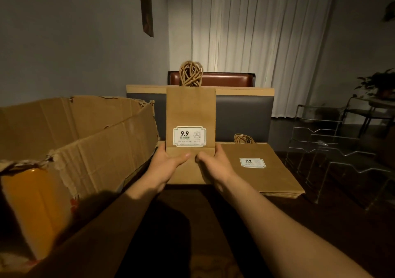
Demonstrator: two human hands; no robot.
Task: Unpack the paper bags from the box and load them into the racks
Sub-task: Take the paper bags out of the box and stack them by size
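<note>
I hold a bundle of flat brown paper bags (190, 111) upright at the centre, its white "9.9" label facing me and twine handles sticking up at the top. My left hand (168, 160) grips its lower left edge and my right hand (211, 160) grips its lower right edge, thumbs on the front. A second stack of paper bags (263, 171) lies flat on the dark table to the right. The large torn cardboard box (81, 141) stands open at the left. Clear wire-framed racks (333, 149) stand at the far right.
A grey padded bench back (243, 115) with a wooden top and a brown leather chair (226, 78) lie behind the table. White curtains (256, 32) hang beyond. A plant (380, 83) sits on a small stand at the far right.
</note>
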